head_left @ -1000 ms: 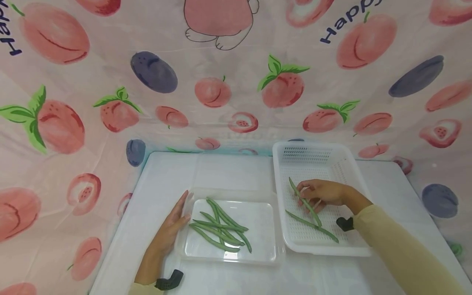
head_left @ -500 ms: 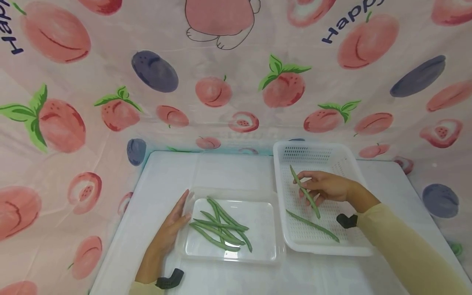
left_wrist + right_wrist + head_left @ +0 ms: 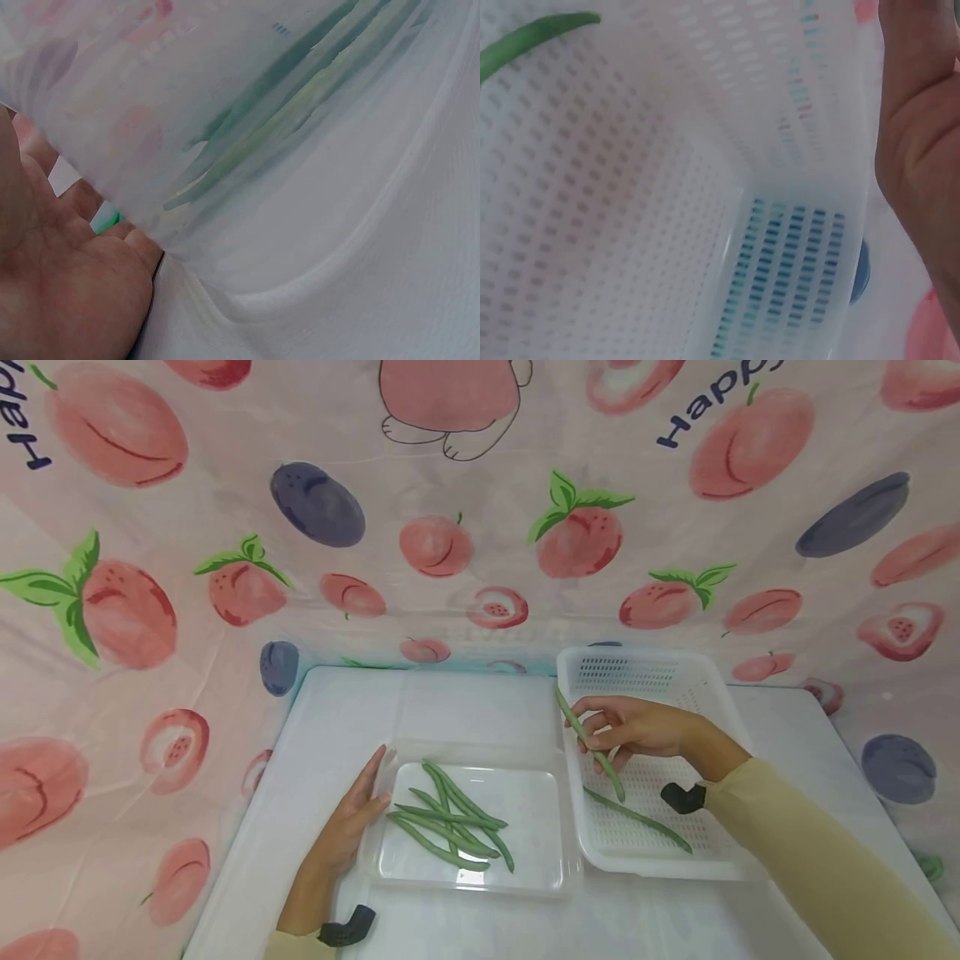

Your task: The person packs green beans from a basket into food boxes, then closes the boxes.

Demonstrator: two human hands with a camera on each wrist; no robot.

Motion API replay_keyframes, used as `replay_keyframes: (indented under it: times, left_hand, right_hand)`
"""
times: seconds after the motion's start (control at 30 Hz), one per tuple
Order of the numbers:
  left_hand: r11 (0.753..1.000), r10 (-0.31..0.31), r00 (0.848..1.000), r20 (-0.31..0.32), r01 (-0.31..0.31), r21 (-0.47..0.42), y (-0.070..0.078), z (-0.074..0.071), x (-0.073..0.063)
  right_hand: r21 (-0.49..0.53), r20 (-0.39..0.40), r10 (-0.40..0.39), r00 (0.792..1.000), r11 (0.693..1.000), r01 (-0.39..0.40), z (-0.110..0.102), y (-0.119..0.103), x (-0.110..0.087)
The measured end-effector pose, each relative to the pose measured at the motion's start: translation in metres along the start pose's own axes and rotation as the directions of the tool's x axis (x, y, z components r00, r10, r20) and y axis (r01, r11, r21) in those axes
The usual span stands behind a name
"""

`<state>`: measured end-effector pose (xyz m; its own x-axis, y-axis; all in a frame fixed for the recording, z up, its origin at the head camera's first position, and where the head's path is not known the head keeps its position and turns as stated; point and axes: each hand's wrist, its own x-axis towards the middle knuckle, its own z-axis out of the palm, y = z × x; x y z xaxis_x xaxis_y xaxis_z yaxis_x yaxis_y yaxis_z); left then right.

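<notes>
My right hand [image 3: 637, 727] pinches one green bean [image 3: 604, 768] over the left part of a white perforated basket [image 3: 738, 860]. That bean slants, its upper end reaching the basket's left rim. Another green bean [image 3: 641, 818] lies on the basket floor; its tip [image 3: 551, 28] shows in the right wrist view. To the left, a clear plastic container [image 3: 480, 889] holds several crossed green beans [image 3: 450, 818]. My left hand [image 3: 345, 827] rests along the container's left side with its fingers extended. In the left wrist view, the beans [image 3: 300, 97] appear blurred through the container wall.
Both containers stand side by side on a white-covered table [image 3: 450, 702]. Behind it hangs a fruit-printed cloth [image 3: 480, 485]. A dark piece of gear sits at each wrist.
My right hand has lifted its bean from the basket floor and moved it up and left toward the basket's left rim. The left hand stays in place.
</notes>
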<state>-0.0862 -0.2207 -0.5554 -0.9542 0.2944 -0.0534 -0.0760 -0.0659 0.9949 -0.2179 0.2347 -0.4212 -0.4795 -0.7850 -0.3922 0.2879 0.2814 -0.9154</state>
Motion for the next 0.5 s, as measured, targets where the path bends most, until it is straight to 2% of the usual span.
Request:
replay_keyframes:
  times: [0.23, 0.5]
  left_hand:
    - [1.000, 0.000, 1.000, -0.012, 0.001, 0.025, 0.001, 0.001, 0.000]
    - [0.999, 0.002, 1.000, -0.013, -0.002, 0.032, -0.001, 0.000, 0.000]
  right_hand:
    - [-0.087, -0.093, 0.025, 0.995, 0.996, -0.033, 0.022, -0.012, 0.026]
    - [-0.142, -0.079, 0.059, 0.995, 0.987, -0.069, 0.048, -0.024, 0.052]
